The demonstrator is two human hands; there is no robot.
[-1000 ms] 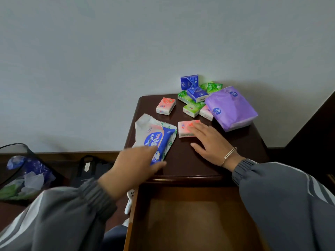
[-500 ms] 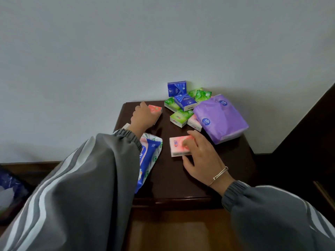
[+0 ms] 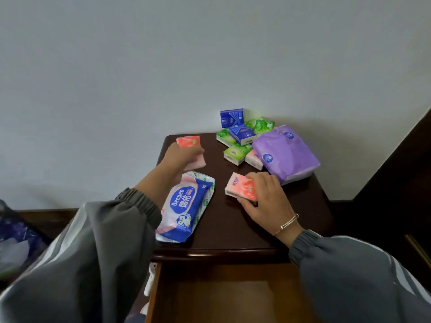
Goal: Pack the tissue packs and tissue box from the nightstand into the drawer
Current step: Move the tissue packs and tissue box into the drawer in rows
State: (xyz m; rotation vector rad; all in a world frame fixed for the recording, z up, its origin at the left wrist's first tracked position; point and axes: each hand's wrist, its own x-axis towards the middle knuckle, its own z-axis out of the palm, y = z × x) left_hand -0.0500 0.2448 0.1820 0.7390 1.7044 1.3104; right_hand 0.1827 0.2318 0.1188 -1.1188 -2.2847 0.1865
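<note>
Head view: left hand (image 3: 179, 156) and right hand (image 3: 265, 199) each clamped on a pink tissue pack (image 3: 241, 188).

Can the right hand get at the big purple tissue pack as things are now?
Probably not yet: the right hand is closed on a pink tissue pack. The purple tissue pack lies just beyond it, top uncovered, so the path looks free once the hand is emptied.

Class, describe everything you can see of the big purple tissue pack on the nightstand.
The purple tissue pack is a soft, crinkled plastic bag with round blue logos. It lies flat, unopened as far as shows, at the nightstand's back right, angled to its edges. A small pink pack lies against its left side. Neither hand touches it.
</note>
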